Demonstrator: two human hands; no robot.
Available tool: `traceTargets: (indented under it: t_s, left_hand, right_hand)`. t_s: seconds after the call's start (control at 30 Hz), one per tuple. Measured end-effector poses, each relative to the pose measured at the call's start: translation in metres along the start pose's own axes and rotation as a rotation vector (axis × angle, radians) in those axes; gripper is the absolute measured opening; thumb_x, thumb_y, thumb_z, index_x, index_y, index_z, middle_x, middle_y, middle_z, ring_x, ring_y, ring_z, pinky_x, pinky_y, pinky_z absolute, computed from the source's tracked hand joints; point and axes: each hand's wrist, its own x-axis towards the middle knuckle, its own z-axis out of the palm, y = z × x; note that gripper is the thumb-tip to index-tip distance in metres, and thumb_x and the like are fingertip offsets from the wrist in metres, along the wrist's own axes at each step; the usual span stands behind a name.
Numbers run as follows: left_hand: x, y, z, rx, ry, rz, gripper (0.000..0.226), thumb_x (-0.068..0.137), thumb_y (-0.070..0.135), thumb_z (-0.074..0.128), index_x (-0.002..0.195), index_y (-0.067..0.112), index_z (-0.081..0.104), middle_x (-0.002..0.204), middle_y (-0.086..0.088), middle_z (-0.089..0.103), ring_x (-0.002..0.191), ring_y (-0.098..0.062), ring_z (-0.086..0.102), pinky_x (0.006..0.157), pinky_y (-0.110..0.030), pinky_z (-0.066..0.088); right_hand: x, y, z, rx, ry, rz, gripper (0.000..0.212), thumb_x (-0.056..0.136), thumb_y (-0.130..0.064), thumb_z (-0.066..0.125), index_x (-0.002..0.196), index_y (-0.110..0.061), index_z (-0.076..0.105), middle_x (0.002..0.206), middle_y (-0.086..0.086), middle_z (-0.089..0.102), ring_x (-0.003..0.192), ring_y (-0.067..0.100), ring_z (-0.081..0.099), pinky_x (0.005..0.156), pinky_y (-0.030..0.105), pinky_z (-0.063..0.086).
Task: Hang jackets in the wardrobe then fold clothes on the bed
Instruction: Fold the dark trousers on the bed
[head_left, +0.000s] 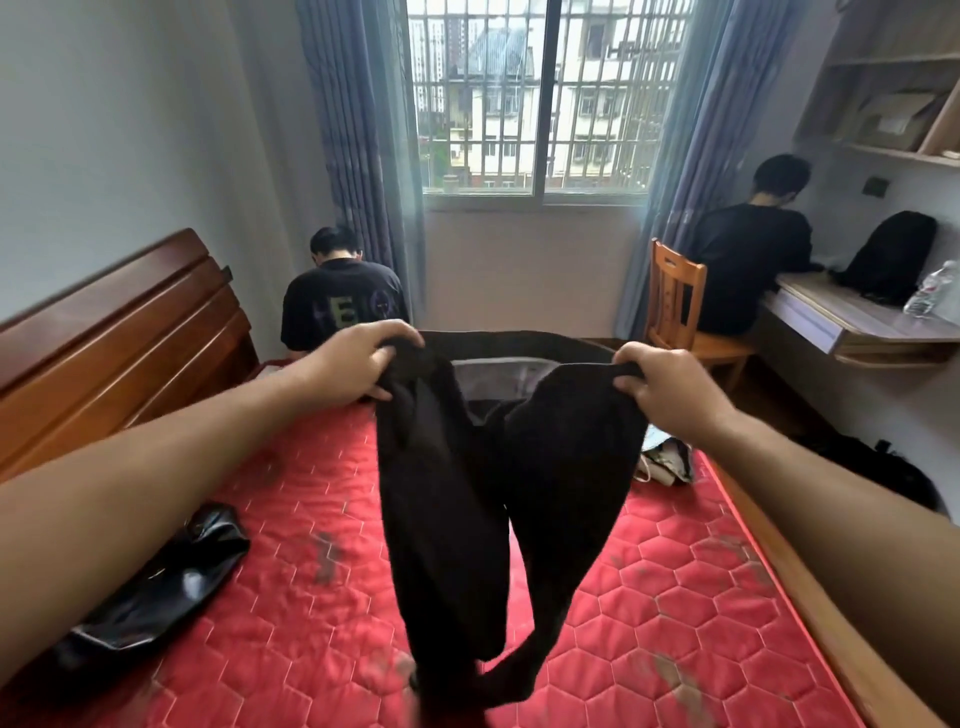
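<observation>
1. Red quilted mattress fills the lower part of this bedroom view, its hexagon stitching marked with dark smudges; above its middle a pair of black trousers is held up in the air by the waistband.
2. One end of the waistband is gripped by the left hand, fingers curled over the top edge and thumb underneath; the right hand pinches the other end the same way, fingers wrapped over the cloth.
3. Between the hands the waistband is stretched wide, showing grey lining inside; both legs hang straight down and draw together near the bottom edge of the view; whether the cuffs touch the mattress cannot be told.
4. Under the left forearm a glossy black garment lies crumpled on the mattress; at the far right edge of the mattress sits a small heap of cloth, pale and dark.
5. On the left stands a brown wooden headboard; beyond the far side of the mattress a seated person in a black T-shirt faces away.
6. Behind them is a barred window, flanked by blue-grey curtains.
7. To the right, a second person in black sits on a wooden chair at a desk; a black backpack and a plastic bottle stand on the desk; wooden shelves hang above it.
</observation>
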Motion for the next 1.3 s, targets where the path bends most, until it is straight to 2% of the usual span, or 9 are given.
traceTargets:
  t_s: [0.23,0.33,0.53,0.6,0.73,0.93,1.07,1.2,1.3]
  left_hand:
    - [-0.005,-0.012,-0.031,0.260,-0.066,0.052,0.017,0.095,0.015,0.061,0.091,0.030,0.069,0.090,0.004,0.069,0.080,-0.006,0.064,0.077,-0.026,0.052]
    - [-0.010,-0.013,-0.028,0.378,-0.092,0.133,0.022,0.083,0.025,0.083,0.082,0.024,0.061,0.071,0.009,0.059,0.065,-0.002,0.057,0.063,-0.017,0.044]
    - [-0.008,0.000,-0.050,0.199,0.013,0.052,0.018,0.093,0.009,0.069,0.077,0.003,0.063,0.061,0.002,0.062,0.060,-0.009,0.061,0.059,-0.018,0.050]
    - [-0.003,0.015,-0.062,0.142,0.109,0.072,0.020,0.096,0.011,0.066,0.081,-0.002,0.063,0.070,-0.017,0.062,0.066,-0.019,0.059,0.065,-0.028,0.051]
    - [0.006,0.024,-0.072,-0.279,0.235,-0.026,0.006,0.097,0.008,0.059,0.097,0.003,0.061,0.078,-0.012,0.057,0.071,-0.017,0.063,0.062,-0.030,0.055]
    - [0.005,0.017,-0.043,-0.450,0.263,-0.284,0.022,0.091,0.010,0.058,0.070,0.016,0.053,0.058,-0.004,0.045,0.042,-0.013,0.044,0.039,-0.019,0.035]
    - [-0.004,0.037,-0.009,-0.643,0.243,-0.420,0.022,0.092,0.006,0.056,0.072,0.014,0.058,0.064,-0.006,0.050,0.046,-0.014,0.049,0.041,-0.020,0.042]
    - [-0.020,0.079,0.052,-0.672,0.034,-0.281,0.022,0.099,0.007,0.056,0.078,0.009,0.060,0.067,-0.005,0.058,0.056,-0.014,0.061,0.052,-0.029,0.056]
    - [-0.026,0.104,0.083,-0.542,-0.058,-0.158,0.012,0.100,0.013,0.059,0.091,0.006,0.062,0.082,-0.011,0.061,0.077,-0.018,0.065,0.073,-0.035,0.062]
  right_hand:
    - [0.014,0.025,-0.026,-0.002,0.042,0.017,0.006,0.098,-0.026,0.065,0.098,-0.020,0.067,0.090,0.005,0.071,0.082,0.026,0.067,0.079,0.050,0.057]
    - [0.014,0.028,-0.026,0.012,0.044,0.034,0.008,0.098,-0.030,0.064,0.095,-0.023,0.064,0.086,0.004,0.070,0.080,0.025,0.067,0.077,0.050,0.057]
    - [0.016,0.024,-0.041,0.114,0.130,0.033,0.014,0.098,-0.026,0.066,0.088,-0.016,0.064,0.078,-0.003,0.063,0.075,0.013,0.062,0.060,0.022,0.039]
    - [0.024,0.017,-0.050,0.238,0.249,0.077,0.022,0.097,-0.028,0.067,0.083,-0.011,0.063,0.076,0.004,0.062,0.071,0.016,0.060,0.060,0.026,0.042]
    - [0.030,0.003,-0.062,0.492,0.359,0.140,0.025,0.096,-0.028,0.064,0.080,-0.008,0.060,0.077,0.018,0.061,0.069,0.025,0.059,0.062,0.036,0.050]
    - [0.026,0.001,-0.046,0.720,0.266,0.378,0.028,0.079,-0.035,0.066,0.078,-0.007,0.066,0.077,0.020,0.066,0.074,0.039,0.064,0.066,0.047,0.054]
    - [0.016,-0.027,-0.038,1.029,0.168,0.575,0.014,0.082,-0.014,0.066,0.069,-0.009,0.066,0.070,0.016,0.060,0.064,0.029,0.059,0.062,0.041,0.047]
    - [-0.002,-0.082,-0.020,1.149,-0.121,0.439,0.020,0.088,-0.002,0.061,0.070,-0.011,0.062,0.059,0.009,0.059,0.052,0.023,0.060,0.051,0.033,0.054]
    - [-0.011,-0.111,-0.005,1.027,-0.182,0.269,0.022,0.086,-0.018,0.066,0.067,-0.007,0.064,0.072,0.013,0.060,0.072,0.027,0.062,0.069,0.055,0.059]
